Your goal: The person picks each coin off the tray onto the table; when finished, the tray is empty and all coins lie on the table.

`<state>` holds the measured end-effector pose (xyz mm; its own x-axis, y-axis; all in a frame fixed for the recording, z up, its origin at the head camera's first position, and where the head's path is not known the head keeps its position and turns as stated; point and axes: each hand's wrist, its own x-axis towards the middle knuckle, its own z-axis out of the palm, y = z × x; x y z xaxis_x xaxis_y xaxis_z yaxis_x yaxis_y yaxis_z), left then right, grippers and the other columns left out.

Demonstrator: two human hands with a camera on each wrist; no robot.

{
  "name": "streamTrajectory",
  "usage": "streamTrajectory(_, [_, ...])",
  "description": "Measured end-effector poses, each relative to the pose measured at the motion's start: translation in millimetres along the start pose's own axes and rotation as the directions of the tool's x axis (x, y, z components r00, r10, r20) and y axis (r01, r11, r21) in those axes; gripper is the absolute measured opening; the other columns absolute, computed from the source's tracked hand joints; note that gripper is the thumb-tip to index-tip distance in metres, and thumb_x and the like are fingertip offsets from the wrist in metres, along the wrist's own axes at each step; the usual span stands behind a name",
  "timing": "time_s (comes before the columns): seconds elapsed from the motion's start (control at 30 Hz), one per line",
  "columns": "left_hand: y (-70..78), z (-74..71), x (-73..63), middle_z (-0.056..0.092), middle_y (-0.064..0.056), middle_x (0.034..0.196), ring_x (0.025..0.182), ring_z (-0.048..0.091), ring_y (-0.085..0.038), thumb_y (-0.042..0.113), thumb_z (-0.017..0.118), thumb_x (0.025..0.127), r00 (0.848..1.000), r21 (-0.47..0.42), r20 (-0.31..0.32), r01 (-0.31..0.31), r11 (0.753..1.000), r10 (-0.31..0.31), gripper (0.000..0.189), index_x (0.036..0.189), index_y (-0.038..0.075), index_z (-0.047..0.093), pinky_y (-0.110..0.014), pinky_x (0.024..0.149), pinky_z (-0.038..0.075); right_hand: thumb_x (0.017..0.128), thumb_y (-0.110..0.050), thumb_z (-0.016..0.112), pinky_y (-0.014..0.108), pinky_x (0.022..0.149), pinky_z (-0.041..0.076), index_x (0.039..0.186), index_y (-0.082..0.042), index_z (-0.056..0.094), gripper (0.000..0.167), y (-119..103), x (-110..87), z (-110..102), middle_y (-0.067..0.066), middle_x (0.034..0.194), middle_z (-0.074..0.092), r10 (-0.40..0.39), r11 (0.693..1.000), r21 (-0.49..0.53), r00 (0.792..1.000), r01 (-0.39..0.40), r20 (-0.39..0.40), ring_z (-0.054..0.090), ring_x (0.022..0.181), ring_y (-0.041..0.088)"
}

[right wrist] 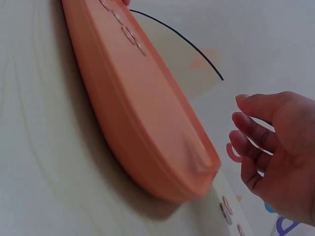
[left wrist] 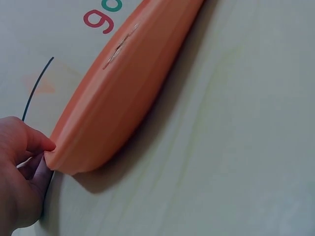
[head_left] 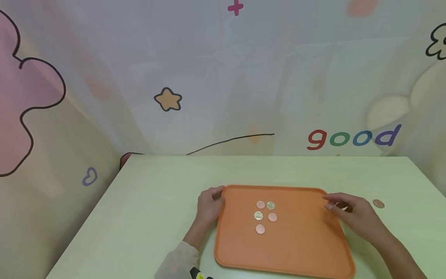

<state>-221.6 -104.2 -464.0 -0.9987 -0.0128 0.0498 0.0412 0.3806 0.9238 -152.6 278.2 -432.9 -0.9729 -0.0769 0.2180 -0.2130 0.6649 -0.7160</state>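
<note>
While the left hand (head_left: 209,206) pinches the orange tray (head_left: 310,240) at its 10 o'clock corner, the right hand (head_left: 355,215) sits off the 2 o'clock corner, fingers loosely curled, holding nothing. Head view makes the right fingertips look like they overlap that corner; right wrist view shows a gap, so no contact.

Tray lies on the table (head_left: 150,209), body at 3 to 4 o'clock from the left hand, 8 to 9 o'clock from the right hand. Left grip: thumb and fingers narrow on the rim, per left wrist view. Right grip: moderate gap between thumb and index.

Five coins (head_left: 260,229) lie flat in the tray, grouped at 10 to 11 o'clock of tray centre: three pinkish, two gold-toned. Well apart from the right hand, nearer the left. Faces too small to read.

Loose coin (head_left: 378,203) on the table, outside the tray, just beside the right hand at 2 to 3 o'clock. Right wrist view shows more coins out there; exact count unclear, frame edge crowds them.

Light sleeve (head_left: 179,259) on the left arm, 7 o'clock from its hand. Printed backdrop (head_left: 230,85) behind: star (head_left: 168,99) at 10 to 11 o'clock from the tray, "good" lettering (head_left: 317,139) at 1 o'clock.
</note>
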Motion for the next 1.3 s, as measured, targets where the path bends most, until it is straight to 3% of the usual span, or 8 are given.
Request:
streamTrajectory(0.03, [0.0,0.4,0.2,0.072,-0.024,0.123,0.118,0.068,-0.037,-0.003,0.058,0.085,1.000,0.002,0.001,-0.003,1.000,0.003,0.044,0.128,-0.003,0.068,-0.047,0.097,0.057,0.095,-0.013,0.070,0.019,0.064,0.049,0.116,0.001,0.073,0.026,-5,1.4,3,-0.019,0.087,0.071,-0.004,1.000,0.005,1.000,0.004,0.012,0.059,0.072,-0.001])
streamTrajectory(0.17, [-0.6,1.3,1.1,0.072,-0.024,0.124,0.118,0.068,-0.037,-0.003,0.058,0.085,1.000,0.011,0.005,-0.010,1.000,0.010,0.045,0.128,-0.002,0.068,-0.046,0.097,0.058,0.095,-0.014,0.069,0.019,0.067,0.050,0.117,-0.001,0.073,0.026,-20,5.9,14,-0.014,0.093,0.074,-0.024,0.998,0.057,0.999,0.022,0.039,0.058,0.077,-0.003])
streamTrajectory(0.37, [-0.7,0.7,-0.2,0.072,-0.023,0.123,0.118,0.068,-0.037,-0.003,0.058,0.085,1.000,0.023,-0.002,-0.005,1.000,0.005,0.045,0.128,-0.001,0.069,-0.046,0.096,0.058,0.094,-0.013,0.070,0.020,0.070,0.050,0.115,-0.004,0.074,0.023,-37,11.2,31,0.008,0.103,0.076,-0.018,0.998,0.063,0.996,0.012,0.085,0.057,0.082,-0.006])
streamTrajectory(0.67, [-0.5,2.2,0.1,0.072,-0.022,0.124,0.119,0.068,-0.036,-0.002,0.058,0.086,1.000,0.020,-0.008,0.011,1.000,-0.011,0.044,0.128,-0.001,0.069,-0.046,0.098,0.057,0.091,-0.006,0.071,0.019,0.071,0.050,0.106,-0.008,0.076,0.016,-47,16.2,56,0.002,0.097,0.073,-0.027,0.998,0.068,0.981,0.014,0.190,0.054,0.080,0.001])
streamTrajectory(0.87, [0.4,2.2,0.1,0.072,-0.021,0.123,0.119,0.068,-0.036,-0.003,0.060,0.085,1.000,0.031,-0.021,0.012,0.999,-0.011,0.043,0.127,0.000,0.070,-0.046,0.098,0.057,0.089,-0.006,0.072,0.020,0.073,0.051,0.105,-0.009,0.076,0.017,-51,20.6,68,0.000,0.095,0.074,-0.075,0.997,0.053,0.968,0.065,0.238,0.056,0.081,0.002])
streamTrajectory(1.1, [0.6,2.2,0.0,0.072,-0.023,0.123,0.118,0.068,-0.037,-0.003,0.060,0.087,1.000,0.030,-0.011,0.001,1.000,-0.001,0.042,0.128,-0.001,0.069,-0.046,0.097,0.058,0.086,-0.011,0.077,0.020,0.076,0.052,0.106,-0.006,0.076,0.021,-52,23.9,79,0.003,0.100,0.075,-0.143,0.985,0.130,0.956,0.113,0.255,0.059,0.084,0.000])
streamTrajectory(1.3, [1.1,1.4,-0.5,0.071,-0.023,0.124,0.118,0.068,-0.036,-0.003,0.059,0.087,1.000,0.021,-0.007,-0.002,1.000,0.002,0.042,0.128,-0.002,0.069,-0.046,0.097,0.058,0.084,-0.016,0.080,0.019,0.069,0.047,0.106,-0.009,0.076,0.023,-50,25.2,88,0.000,0.094,0.070,-0.176,0.983,0.096,0.951,0.156,0.255,0.052,0.077,-0.001])
